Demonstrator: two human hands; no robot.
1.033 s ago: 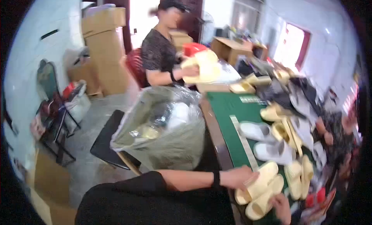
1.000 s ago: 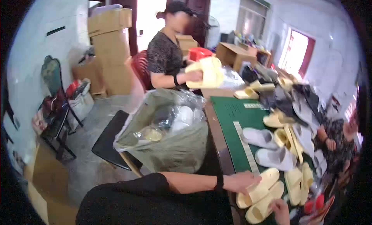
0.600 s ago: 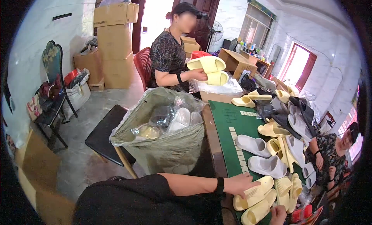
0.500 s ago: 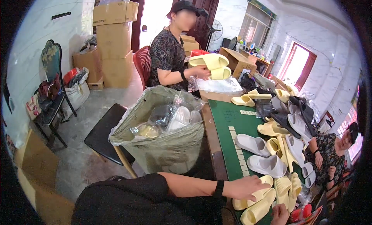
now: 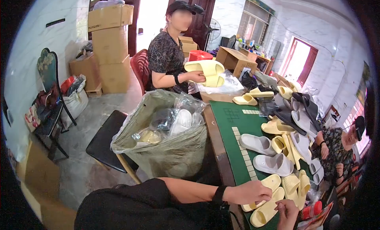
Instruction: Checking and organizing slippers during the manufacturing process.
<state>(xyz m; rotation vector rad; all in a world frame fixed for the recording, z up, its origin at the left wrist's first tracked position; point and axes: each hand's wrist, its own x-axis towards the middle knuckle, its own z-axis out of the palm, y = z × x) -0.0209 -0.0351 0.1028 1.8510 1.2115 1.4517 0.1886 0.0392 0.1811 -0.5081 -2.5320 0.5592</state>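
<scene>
My left hand (image 5: 247, 192) hovers over a pair of pale yellow slippers (image 5: 264, 213) at the near edge of the green table mat. Its fingers are curled together, and what they hold, if anything, is hidden. Close by on the right, my right hand (image 5: 287, 211) is by the front slipper's end, thumb against bent fingers; nothing can be made out in it. More ribbed yellow slippers (image 5: 292, 184) lie just beyond my hands. Two grey slippers (image 5: 273, 164) rest farther up the mat, toes pointing different ways.
A large lined bin (image 5: 170, 151) of bagged slippers stands left of the table, beside a black stool (image 5: 109, 139). Across, a person (image 5: 168, 59) holds yellow slippers (image 5: 206, 69). Another person (image 5: 336, 145) sits at right. Dark and grey slippers (image 5: 303, 111) are heaped on the table.
My left hand has drawn back slightly from the yellow slippers, its fingers more curled. My right hand has risen farther into view. The person across has lowered their slippers a little.
</scene>
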